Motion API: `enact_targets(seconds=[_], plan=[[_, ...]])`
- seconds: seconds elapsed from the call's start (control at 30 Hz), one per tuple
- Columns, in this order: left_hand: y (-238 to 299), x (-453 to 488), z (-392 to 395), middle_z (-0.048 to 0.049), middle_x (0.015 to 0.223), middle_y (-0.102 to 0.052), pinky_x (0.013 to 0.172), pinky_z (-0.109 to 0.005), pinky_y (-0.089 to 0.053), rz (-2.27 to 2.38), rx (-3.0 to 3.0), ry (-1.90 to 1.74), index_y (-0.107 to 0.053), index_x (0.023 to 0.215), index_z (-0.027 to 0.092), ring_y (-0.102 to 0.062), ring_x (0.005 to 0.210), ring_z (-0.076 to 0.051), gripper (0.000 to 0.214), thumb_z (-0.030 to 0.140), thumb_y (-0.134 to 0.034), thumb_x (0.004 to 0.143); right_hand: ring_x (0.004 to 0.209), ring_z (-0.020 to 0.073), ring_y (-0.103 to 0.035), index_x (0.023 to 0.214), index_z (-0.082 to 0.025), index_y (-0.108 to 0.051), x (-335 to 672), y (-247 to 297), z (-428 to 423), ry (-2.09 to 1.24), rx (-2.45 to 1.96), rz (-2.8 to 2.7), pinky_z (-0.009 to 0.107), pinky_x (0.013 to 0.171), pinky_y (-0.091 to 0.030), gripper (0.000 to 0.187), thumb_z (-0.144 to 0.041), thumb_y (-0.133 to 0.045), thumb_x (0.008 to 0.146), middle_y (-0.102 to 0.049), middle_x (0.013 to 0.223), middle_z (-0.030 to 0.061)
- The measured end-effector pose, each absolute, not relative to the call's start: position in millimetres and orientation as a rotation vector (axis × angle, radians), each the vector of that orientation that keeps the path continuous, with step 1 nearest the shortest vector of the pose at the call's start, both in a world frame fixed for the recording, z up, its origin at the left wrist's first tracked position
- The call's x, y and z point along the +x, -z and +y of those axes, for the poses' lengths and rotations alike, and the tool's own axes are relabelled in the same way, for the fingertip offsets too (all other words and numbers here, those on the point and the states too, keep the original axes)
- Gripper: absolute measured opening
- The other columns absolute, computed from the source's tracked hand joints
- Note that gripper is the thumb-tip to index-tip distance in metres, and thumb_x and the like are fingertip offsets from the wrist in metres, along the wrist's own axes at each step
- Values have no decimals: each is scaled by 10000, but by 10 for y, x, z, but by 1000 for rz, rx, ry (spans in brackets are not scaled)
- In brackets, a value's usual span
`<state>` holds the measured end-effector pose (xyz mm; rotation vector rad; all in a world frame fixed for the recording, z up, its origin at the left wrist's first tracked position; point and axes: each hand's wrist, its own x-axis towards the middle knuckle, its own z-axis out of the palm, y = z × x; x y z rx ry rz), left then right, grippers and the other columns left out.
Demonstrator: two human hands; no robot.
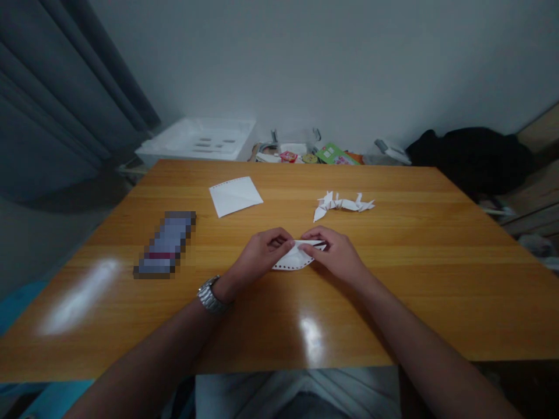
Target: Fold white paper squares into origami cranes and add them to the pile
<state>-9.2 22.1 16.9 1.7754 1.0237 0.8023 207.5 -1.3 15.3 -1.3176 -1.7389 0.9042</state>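
A folded white sheet of paper (293, 259), with a row of punched holes along its near edge, is held between both hands above the middle of the wooden table (419, 256). My left hand (267, 250) pinches its left side between thumb and fingers. On the right side, my right hand (334, 250) grips it the same way, thumb on top. The paper's far edge is partly hidden behind the fingers. Beyond my right hand lies a folded white paper figure (345, 204), long and jagged. Another white sheet (236, 196), also with punched holes, lies flat beyond my left hand.
At the left of the table lies a pixelated flat object (166, 241), perhaps a phone. Behind the far edge are a white plastic tray (218, 137), a green packet (336, 154) and other small items. A black cloth heap (474, 154) is at the back right.
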Motion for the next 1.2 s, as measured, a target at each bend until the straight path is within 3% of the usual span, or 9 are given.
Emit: enact_targets(seconds=[0.2,0.5,0.87,1.2], plan=[[-169,-102,228,-38,839,-712,652,-236,-508,1017,1750,-839,-673,898,153,-647,741,-147,273,421,-628,926,740,189,-657,891,-194,-741,2162,-123,24,-1013,-1314,-1652,302,676,-490,215,-402,-683,890,-749,843,38],[-162,-85,199,-38,847,-718,656,-229,-506,1002,1780,-767,-667,944,158,-656,745,-136,185,334,-607,937,755,196,-675,886,-197,-759,2190,-79,26,-1105,-1293,-1673,321,705,-514,178,-365,-700,883,-760,847,59],[-186,-125,203,-24,796,-742,619,-213,-446,1031,1915,-652,-740,878,160,-648,709,-126,222,367,-675,922,800,191,-683,900,-202,-760,2134,-143,-49,-1077,-1262,-1833,312,739,-491,182,-358,-667,916,-775,886,47],[-128,-123,220,-60,938,-759,735,-254,-550,932,1709,-692,-708,1006,154,-702,831,-163,248,372,-701,889,744,185,-659,853,-190,-731,2139,-148,-49,-991,-1333,-1760,303,697,-481,170,-333,-657,909,-747,820,43]])
